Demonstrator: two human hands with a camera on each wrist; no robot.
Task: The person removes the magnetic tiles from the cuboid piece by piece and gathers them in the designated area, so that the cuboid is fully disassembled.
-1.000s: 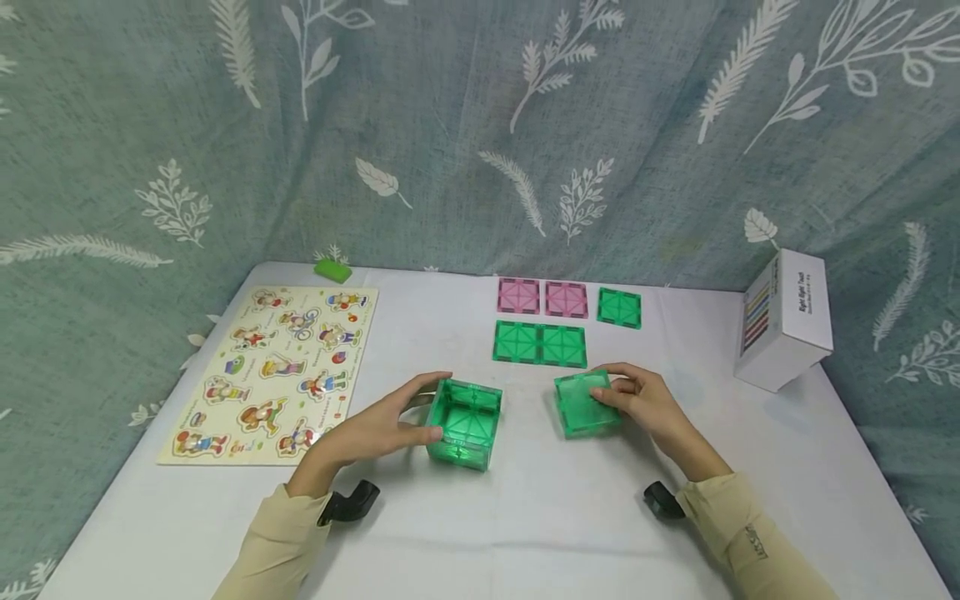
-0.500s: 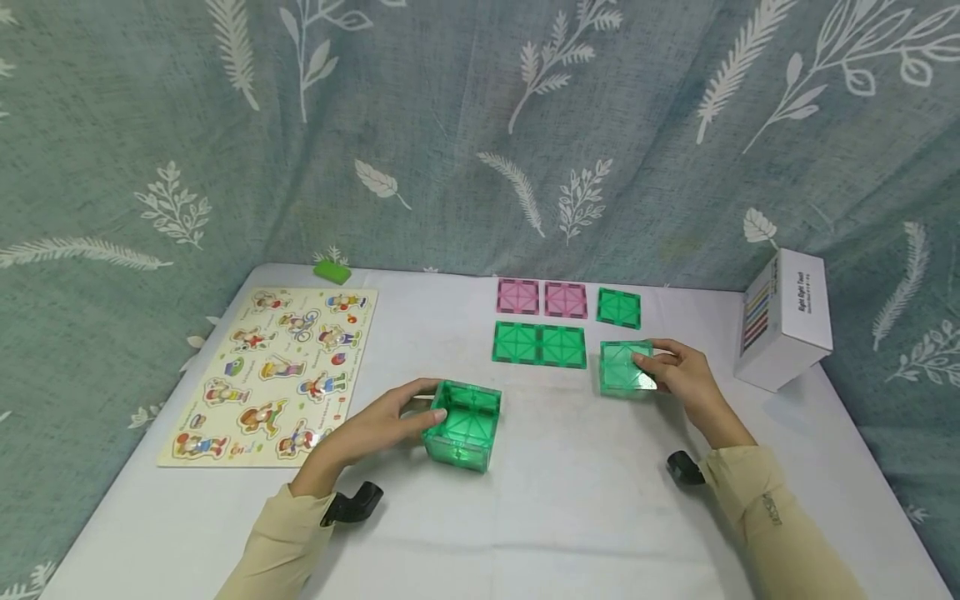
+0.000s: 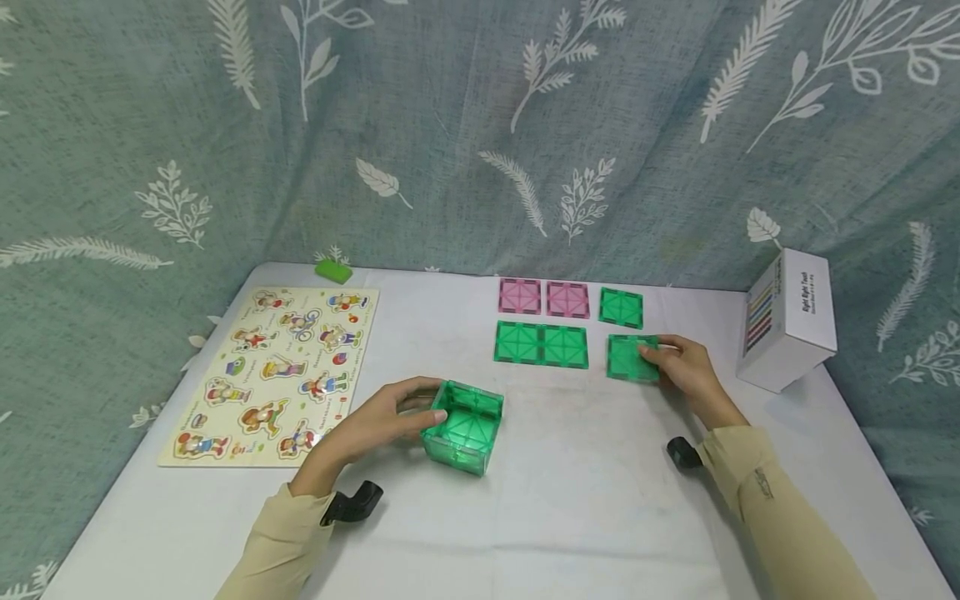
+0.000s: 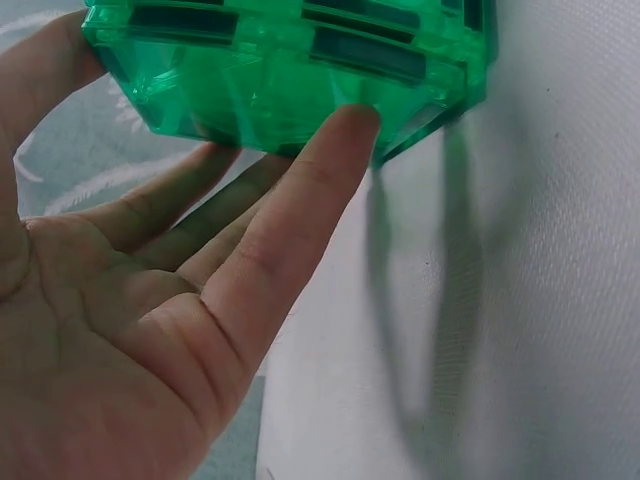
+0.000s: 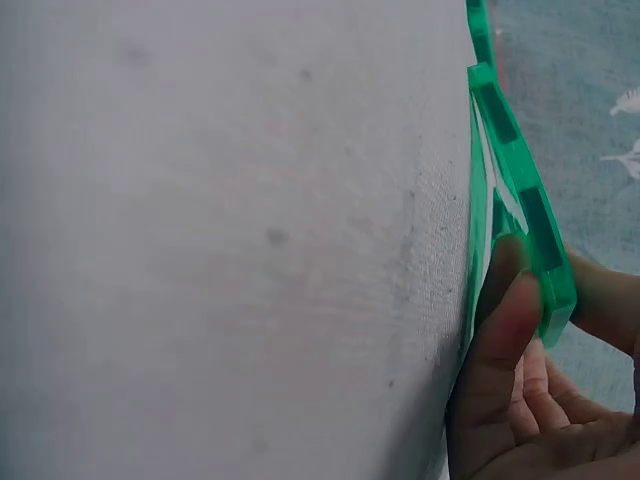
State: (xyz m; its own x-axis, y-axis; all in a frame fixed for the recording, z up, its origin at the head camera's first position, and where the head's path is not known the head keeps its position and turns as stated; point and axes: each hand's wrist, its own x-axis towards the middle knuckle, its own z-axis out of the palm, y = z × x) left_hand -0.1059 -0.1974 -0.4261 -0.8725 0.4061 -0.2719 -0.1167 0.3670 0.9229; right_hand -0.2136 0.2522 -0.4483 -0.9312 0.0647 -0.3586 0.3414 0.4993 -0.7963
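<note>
Grips green box [image 3: 459, 455] with left hand [image 3: 388, 417], pinches green tile [image 3: 627, 358] with right hand [image 3: 692, 377].
Holds green box right of left hand; farther off, holds green tile, tilted, left of right hand over tabletop [image 3: 570, 500], just right of green pair [image 3: 542, 345], short of lone green square [image 3: 621, 307].

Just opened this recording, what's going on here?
A person is handling green translucent plastic square tiles on a white-covered table. Their left hand grips an open-topped green translucent box, while their right hand pinches a single green translucent tile at a slant to the table. That tile is to the right of two green tiles lying side by side. Behind them lie two pink square tiles and another green tile. The box has no tile over its top.
</note>
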